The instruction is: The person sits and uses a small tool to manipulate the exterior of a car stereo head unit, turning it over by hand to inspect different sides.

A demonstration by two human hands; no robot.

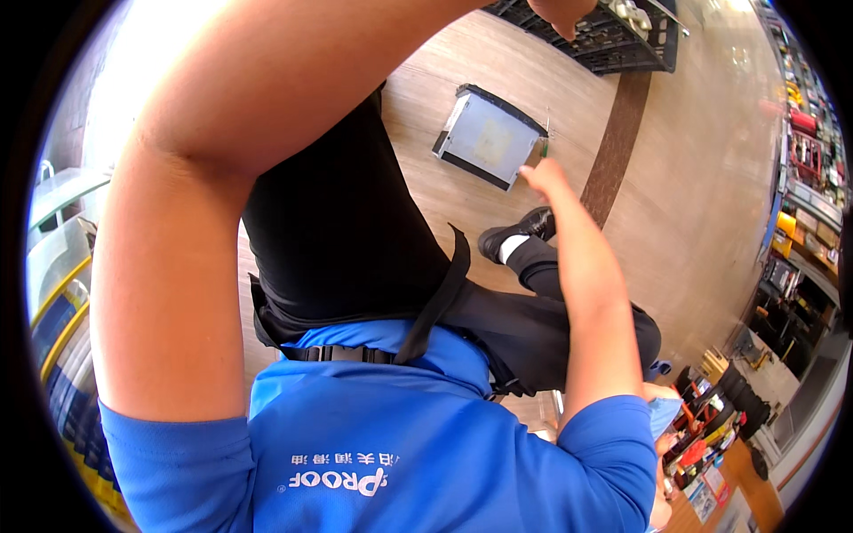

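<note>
My left arm reaches up across the view, and my left hand (565, 12) is cut by the top edge, over the rim of a black plastic crate (635, 55). Only a bit of its fingers shows, so I cannot see what they do. My right hand (544, 178) is closed beside a corner of a flat grey metal unit with a black edge (490, 135), which lies on the floor. From that hand projects what looks like a thin-shafted screwdriver with a green handle (545, 150); its grip is mostly hidden.
Pale objects (631, 16) sit in the crate. A dark strip (617, 147) crosses the wood-look floor. My black shoe (517, 234) is just below the grey unit. Shelves of mixed goods (804, 147) line the right, and blue and yellow stacked goods (67, 355) stand at the left.
</note>
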